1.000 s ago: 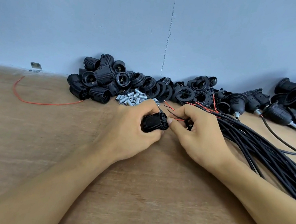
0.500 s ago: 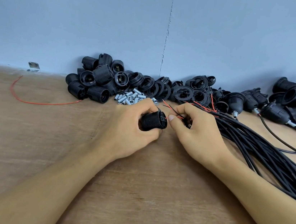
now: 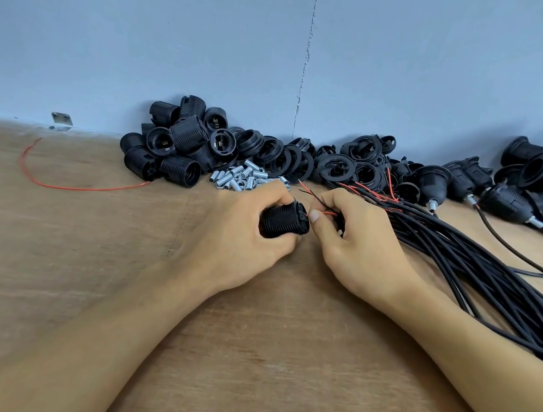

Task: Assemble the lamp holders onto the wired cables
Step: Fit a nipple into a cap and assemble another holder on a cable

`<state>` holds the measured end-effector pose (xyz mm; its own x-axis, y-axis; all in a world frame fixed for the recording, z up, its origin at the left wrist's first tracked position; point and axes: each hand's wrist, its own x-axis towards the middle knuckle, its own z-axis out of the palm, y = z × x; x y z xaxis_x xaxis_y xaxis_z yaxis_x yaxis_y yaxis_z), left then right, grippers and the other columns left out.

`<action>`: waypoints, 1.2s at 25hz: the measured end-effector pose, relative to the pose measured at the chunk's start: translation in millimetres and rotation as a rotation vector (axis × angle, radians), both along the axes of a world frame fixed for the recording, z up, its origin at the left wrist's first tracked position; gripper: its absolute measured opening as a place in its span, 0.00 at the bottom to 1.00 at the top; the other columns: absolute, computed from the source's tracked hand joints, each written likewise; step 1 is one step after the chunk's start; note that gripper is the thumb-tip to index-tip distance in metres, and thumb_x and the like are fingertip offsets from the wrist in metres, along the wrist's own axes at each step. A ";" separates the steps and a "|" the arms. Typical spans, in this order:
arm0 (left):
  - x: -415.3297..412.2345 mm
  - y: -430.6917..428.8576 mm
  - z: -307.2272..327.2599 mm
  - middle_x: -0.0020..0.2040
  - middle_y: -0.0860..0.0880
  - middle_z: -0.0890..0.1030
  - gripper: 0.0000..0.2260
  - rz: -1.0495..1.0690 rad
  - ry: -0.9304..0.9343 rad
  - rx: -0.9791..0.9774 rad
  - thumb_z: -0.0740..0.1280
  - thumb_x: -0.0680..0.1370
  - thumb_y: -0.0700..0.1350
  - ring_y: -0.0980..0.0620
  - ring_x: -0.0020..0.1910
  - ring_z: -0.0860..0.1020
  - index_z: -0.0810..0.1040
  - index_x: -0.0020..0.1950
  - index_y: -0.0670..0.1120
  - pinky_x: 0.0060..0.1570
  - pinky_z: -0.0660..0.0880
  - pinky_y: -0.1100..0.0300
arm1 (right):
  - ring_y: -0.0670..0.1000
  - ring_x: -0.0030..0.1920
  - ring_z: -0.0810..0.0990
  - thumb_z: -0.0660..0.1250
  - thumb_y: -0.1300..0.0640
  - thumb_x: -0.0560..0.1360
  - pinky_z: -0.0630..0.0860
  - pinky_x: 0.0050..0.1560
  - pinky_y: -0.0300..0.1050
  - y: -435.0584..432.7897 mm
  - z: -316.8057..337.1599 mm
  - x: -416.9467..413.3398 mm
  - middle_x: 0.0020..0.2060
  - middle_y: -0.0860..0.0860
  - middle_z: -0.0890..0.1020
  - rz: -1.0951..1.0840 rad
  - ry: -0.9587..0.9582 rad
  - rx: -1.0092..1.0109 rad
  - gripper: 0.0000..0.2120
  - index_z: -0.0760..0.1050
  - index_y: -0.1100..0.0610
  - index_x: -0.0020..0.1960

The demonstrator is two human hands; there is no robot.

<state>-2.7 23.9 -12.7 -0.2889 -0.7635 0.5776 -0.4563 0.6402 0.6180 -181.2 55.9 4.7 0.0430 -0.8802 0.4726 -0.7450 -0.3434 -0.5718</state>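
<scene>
My left hand (image 3: 242,233) grips a black ribbed lamp holder (image 3: 283,220) lying sideways just above the wooden table (image 3: 82,267). My right hand (image 3: 351,247) pinches the thin red and black wire ends (image 3: 326,213) of a black cable right at the holder's end. That cable's body is hidden under my right hand. A thick bundle of black cables (image 3: 482,271) runs from my right hand off to the right edge.
A heap of loose black lamp holders and rings (image 3: 235,152) lies against the blue wall. Small silver threaded tubes (image 3: 242,179) sit in front of it. Holders with cables attached (image 3: 520,193) are piled at the far right. A loose red wire (image 3: 58,184) lies on the left.
Both hands stay together at the holder with only tiny shifts; my right thumb has pressed closer to the holder's end with the wires.
</scene>
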 end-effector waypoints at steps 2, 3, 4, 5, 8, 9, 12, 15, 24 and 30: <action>-0.1 1.3 0.9 0.39 0.59 0.84 0.11 0.000 -0.001 0.012 0.73 0.68 0.54 0.57 0.38 0.84 0.78 0.49 0.58 0.40 0.82 0.50 | 0.50 0.38 0.73 0.66 0.58 0.79 0.67 0.37 0.37 -0.1 -0.4 -0.3 0.33 0.51 0.78 0.002 0.001 -0.002 0.04 0.77 0.57 0.45; -0.2 2.0 1.2 0.39 0.59 0.84 0.11 0.001 -0.004 0.015 0.73 0.68 0.54 0.57 0.38 0.84 0.78 0.49 0.58 0.40 0.82 0.50 | 0.50 0.37 0.73 0.66 0.58 0.79 0.67 0.37 0.38 0.1 -0.5 -0.4 0.33 0.52 0.78 0.005 0.000 -0.003 0.05 0.76 0.57 0.45; -0.2 2.5 1.3 0.39 0.58 0.84 0.11 0.001 -0.007 0.017 0.73 0.68 0.53 0.57 0.39 0.84 0.78 0.49 0.57 0.40 0.82 0.50 | 0.50 0.37 0.73 0.66 0.59 0.79 0.67 0.37 0.39 0.6 -0.5 -0.5 0.33 0.52 0.79 0.009 0.000 -0.003 0.05 0.76 0.57 0.45; -0.2 2.9 1.4 0.39 0.57 0.84 0.11 -0.001 -0.008 0.018 0.73 0.68 0.53 0.56 0.39 0.84 0.79 0.49 0.57 0.40 0.82 0.50 | 0.50 0.38 0.73 0.66 0.59 0.79 0.67 0.38 0.40 0.8 -0.6 -0.5 0.34 0.52 0.79 0.014 0.004 -0.001 0.05 0.76 0.57 0.45; 0.2 4.2 1.9 0.38 0.56 0.84 0.11 0.001 -0.027 0.016 0.73 0.68 0.53 0.54 0.38 0.83 0.79 0.49 0.57 0.39 0.82 0.50 | 0.49 0.38 0.72 0.66 0.59 0.79 0.66 0.38 0.43 1.3 -0.5 -0.5 0.36 0.50 0.79 0.025 0.020 -0.003 0.05 0.76 0.58 0.45; 0.4 4.6 2.0 0.37 0.56 0.84 0.11 0.003 -0.032 0.013 0.73 0.68 0.53 0.55 0.37 0.83 0.79 0.49 0.57 0.39 0.82 0.50 | 0.50 0.38 0.72 0.66 0.59 0.79 0.66 0.38 0.44 1.4 -0.4 -0.3 0.36 0.50 0.79 0.024 0.022 -0.005 0.05 0.76 0.59 0.45; -0.6 5.0 2.2 0.38 0.57 0.84 0.11 0.008 -0.032 0.014 0.73 0.68 0.54 0.56 0.38 0.83 0.79 0.49 0.57 0.40 0.82 0.50 | 0.50 0.37 0.73 0.67 0.59 0.79 0.67 0.38 0.43 2.0 0.5 -0.4 0.36 0.52 0.79 0.013 0.018 0.002 0.04 0.77 0.58 0.46; -1.1 3.5 1.5 0.39 0.58 0.84 0.11 0.007 0.002 0.025 0.73 0.68 0.53 0.56 0.40 0.84 0.78 0.49 0.58 0.42 0.83 0.50 | 0.49 0.37 0.73 0.68 0.58 0.78 0.66 0.37 0.36 3.5 2.9 0.0 0.34 0.52 0.80 -0.006 -0.050 0.017 0.03 0.79 0.56 0.46; 1.8 -1.2 0.3 0.47 0.62 0.82 0.17 -0.002 -0.006 0.071 0.74 0.69 0.50 0.58 0.44 0.83 0.70 0.51 0.61 0.46 0.82 0.50 | 0.39 0.38 0.76 0.68 0.60 0.79 0.69 0.43 0.29 11.8 11.9 1.4 0.36 0.41 0.79 0.055 -0.227 0.027 0.06 0.79 0.50 0.46; 2.3 -1.4 0.4 0.46 0.59 0.83 0.16 -0.016 -0.018 0.081 0.73 0.69 0.50 0.56 0.44 0.83 0.69 0.51 0.61 0.48 0.81 0.48 | 0.40 0.37 0.73 0.68 0.60 0.78 0.67 0.41 0.31 10.2 11.2 2.3 0.38 0.42 0.77 0.078 -0.169 0.060 0.05 0.78 0.54 0.44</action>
